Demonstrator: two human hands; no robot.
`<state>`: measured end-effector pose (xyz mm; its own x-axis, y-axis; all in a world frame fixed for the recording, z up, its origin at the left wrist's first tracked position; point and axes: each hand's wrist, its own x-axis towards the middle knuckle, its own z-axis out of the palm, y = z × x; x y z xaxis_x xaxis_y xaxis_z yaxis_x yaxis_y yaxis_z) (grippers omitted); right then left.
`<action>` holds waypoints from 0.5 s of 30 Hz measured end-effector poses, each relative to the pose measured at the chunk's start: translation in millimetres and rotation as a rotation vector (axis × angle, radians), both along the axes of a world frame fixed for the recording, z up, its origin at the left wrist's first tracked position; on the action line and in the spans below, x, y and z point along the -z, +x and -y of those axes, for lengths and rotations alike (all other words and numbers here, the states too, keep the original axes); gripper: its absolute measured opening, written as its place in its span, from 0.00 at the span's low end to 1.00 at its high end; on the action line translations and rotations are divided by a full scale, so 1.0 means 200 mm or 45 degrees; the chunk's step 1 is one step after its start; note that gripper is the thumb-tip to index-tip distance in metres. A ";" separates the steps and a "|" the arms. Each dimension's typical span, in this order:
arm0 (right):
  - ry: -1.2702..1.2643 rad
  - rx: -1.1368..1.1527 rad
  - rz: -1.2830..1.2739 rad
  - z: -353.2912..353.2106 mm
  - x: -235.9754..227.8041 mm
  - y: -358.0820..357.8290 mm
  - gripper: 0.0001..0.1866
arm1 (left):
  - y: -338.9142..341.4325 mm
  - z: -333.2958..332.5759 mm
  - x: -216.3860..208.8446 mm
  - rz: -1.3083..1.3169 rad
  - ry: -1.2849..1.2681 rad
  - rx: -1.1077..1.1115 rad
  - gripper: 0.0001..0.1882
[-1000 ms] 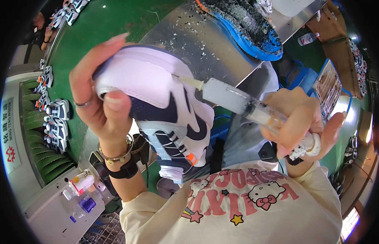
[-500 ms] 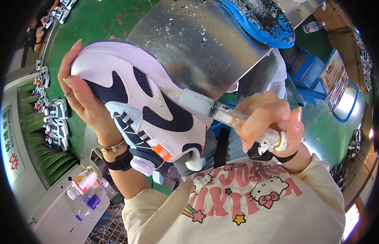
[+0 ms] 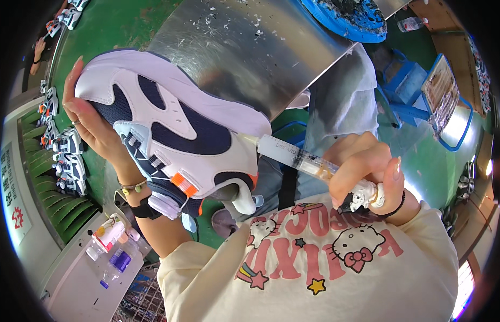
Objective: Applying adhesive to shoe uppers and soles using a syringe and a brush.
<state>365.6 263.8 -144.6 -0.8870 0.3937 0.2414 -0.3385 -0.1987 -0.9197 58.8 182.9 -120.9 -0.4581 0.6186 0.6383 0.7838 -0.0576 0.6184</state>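
Observation:
A white and navy sneaker (image 3: pixel 199 158) with orange and pale blue accents is tilted in front of me, its side facing up. My left hand (image 3: pixel 94 121) grips it around the toe end, fingers wrapped over the tip. In my right hand (image 3: pixel 368 166) is a clear plastic syringe (image 3: pixel 293 155) with pale fluid inside, its fingers closed around the plunger end. The syringe's narrow tip touches or nearly touches the seam between the upper and the thick white sole, towards the heel. A crumpled white wad (image 3: pixel 364 194) sits around a finger of my right hand.
A metal table (image 3: pixel 228 53) littered with white flecks lies ahead, a blue tray (image 3: pixel 352 27) of dark debris on it. To the right stands a blue-framed stool (image 3: pixel 416 107). Several sneakers (image 3: pixel 70 161) line a conveyor at left, near bottles (image 3: pixel 118 260) on a white surface.
The sneaker has shifted left in view. Relative to it, the syringe tip has slid along the sole seam towards the heel. My right hand has moved slightly right and down.

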 end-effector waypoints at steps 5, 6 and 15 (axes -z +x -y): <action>-0.032 0.032 0.046 0.02 0.01 0.03 0.34 | -0.05 0.05 0.04 0.085 -0.046 0.008 0.26; -0.032 0.040 0.064 0.03 0.01 0.04 0.34 | -0.02 0.05 0.05 0.320 -0.011 -0.006 0.25; -0.030 0.091 0.240 0.05 0.01 -0.07 0.36 | 0.07 0.23 0.15 1.182 0.016 -0.340 0.23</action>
<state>351.7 253.7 -146.4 -0.8853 0.4606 0.0636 -0.1744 -0.2022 -0.9637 72.2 136.4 -150.8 -0.9082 0.4164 -0.0434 -0.0288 0.0412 0.9987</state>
